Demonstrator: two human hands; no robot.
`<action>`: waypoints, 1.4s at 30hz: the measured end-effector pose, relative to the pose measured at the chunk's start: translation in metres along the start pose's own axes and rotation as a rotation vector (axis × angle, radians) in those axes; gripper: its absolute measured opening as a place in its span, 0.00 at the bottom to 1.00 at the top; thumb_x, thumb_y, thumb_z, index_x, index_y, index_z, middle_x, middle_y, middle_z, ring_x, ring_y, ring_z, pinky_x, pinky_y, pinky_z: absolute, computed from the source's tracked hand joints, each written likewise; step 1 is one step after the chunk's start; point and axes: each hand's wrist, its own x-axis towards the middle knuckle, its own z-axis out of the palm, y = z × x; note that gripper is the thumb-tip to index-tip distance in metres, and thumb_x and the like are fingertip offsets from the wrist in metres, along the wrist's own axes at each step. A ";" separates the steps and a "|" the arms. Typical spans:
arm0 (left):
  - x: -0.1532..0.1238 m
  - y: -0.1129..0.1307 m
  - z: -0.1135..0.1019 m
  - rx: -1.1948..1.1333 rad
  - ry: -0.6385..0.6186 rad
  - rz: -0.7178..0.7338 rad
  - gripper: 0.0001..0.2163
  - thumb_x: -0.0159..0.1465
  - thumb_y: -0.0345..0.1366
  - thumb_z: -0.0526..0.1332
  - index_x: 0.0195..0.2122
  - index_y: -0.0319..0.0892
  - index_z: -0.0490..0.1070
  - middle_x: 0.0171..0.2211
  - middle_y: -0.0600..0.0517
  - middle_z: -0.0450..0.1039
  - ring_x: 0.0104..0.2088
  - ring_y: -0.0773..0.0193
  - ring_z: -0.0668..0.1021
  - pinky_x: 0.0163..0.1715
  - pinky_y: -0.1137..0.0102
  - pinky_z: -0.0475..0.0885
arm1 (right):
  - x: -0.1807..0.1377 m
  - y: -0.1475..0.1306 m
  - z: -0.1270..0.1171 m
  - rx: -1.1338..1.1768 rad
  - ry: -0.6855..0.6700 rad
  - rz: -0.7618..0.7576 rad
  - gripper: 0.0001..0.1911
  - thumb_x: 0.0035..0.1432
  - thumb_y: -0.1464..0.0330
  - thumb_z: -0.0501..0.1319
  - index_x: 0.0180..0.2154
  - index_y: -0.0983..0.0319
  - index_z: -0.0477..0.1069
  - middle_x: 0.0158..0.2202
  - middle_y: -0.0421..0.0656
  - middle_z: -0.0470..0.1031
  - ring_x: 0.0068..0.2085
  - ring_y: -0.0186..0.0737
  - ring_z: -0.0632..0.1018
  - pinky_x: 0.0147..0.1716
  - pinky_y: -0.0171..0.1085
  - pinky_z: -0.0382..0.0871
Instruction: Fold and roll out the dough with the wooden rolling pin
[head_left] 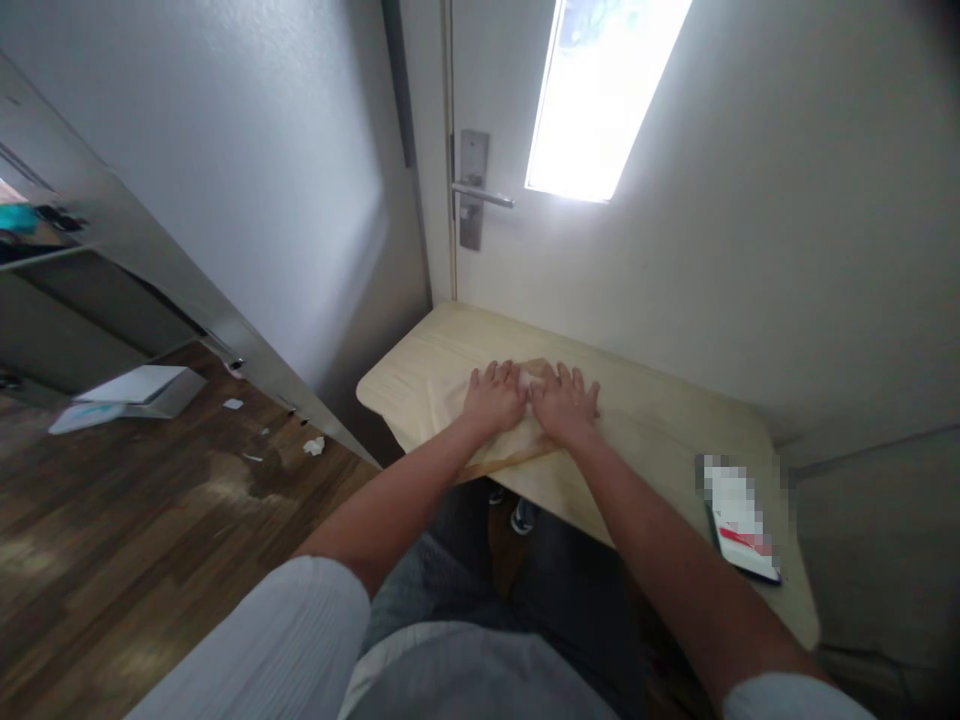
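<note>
My left hand (496,398) lies flat with fingers spread on a thin, pale, see-through sheet (516,445), which may be plastic or fabric; I cannot tell. Close beside it, my right hand (562,402) presses on the same sheet, its fingers also spread, the two thumbs nearly touching. The sheet rests on a light wooden table (652,430), and its tan edge reaches the table's near side. Both palms cover part of it.
A phone (742,525) with its screen partly blurred lies at the table's right end. Behind stands a white door with a metal handle (480,193). On the wooden floor at left are an open white box (139,390) and paper scraps (313,446).
</note>
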 end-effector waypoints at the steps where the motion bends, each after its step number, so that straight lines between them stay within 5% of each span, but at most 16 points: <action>1: 0.011 -0.005 0.001 -0.019 -0.032 -0.013 0.26 0.72 0.45 0.40 0.68 0.43 0.55 0.70 0.47 0.54 0.69 0.49 0.57 0.65 0.44 0.54 | 0.011 -0.001 0.001 0.009 -0.019 0.009 0.31 0.69 0.58 0.43 0.68 0.60 0.55 0.70 0.50 0.56 0.69 0.58 0.55 0.64 0.66 0.42; 6: 0.052 -0.023 0.005 -0.082 -0.133 -0.049 0.27 0.71 0.45 0.42 0.69 0.44 0.53 0.71 0.47 0.51 0.69 0.49 0.57 0.64 0.44 0.56 | 0.046 -0.004 0.002 0.031 -0.074 0.042 0.33 0.68 0.57 0.44 0.70 0.61 0.51 0.71 0.50 0.53 0.69 0.61 0.54 0.64 0.67 0.43; 11: 0.056 -0.029 0.012 -0.100 -0.151 -0.116 0.27 0.71 0.44 0.41 0.69 0.43 0.53 0.71 0.46 0.51 0.69 0.45 0.56 0.63 0.37 0.55 | 0.042 -0.004 0.004 0.004 -0.080 0.031 0.33 0.68 0.57 0.43 0.70 0.61 0.51 0.71 0.49 0.53 0.69 0.60 0.54 0.64 0.66 0.43; 24: -0.030 0.000 0.003 0.052 0.110 0.046 0.26 0.73 0.44 0.39 0.67 0.42 0.58 0.69 0.46 0.58 0.68 0.48 0.58 0.66 0.42 0.49 | -0.049 0.003 0.009 -0.039 0.177 -0.094 0.31 0.71 0.58 0.40 0.66 0.69 0.58 0.67 0.57 0.60 0.66 0.57 0.59 0.62 0.65 0.44; 42: -0.123 0.024 0.000 -0.010 0.190 0.143 0.25 0.73 0.45 0.47 0.68 0.42 0.55 0.67 0.45 0.61 0.68 0.53 0.60 0.66 0.45 0.51 | -0.145 0.029 0.015 -0.003 0.312 -0.250 0.27 0.69 0.63 0.51 0.63 0.71 0.60 0.64 0.59 0.65 0.66 0.56 0.61 0.64 0.60 0.45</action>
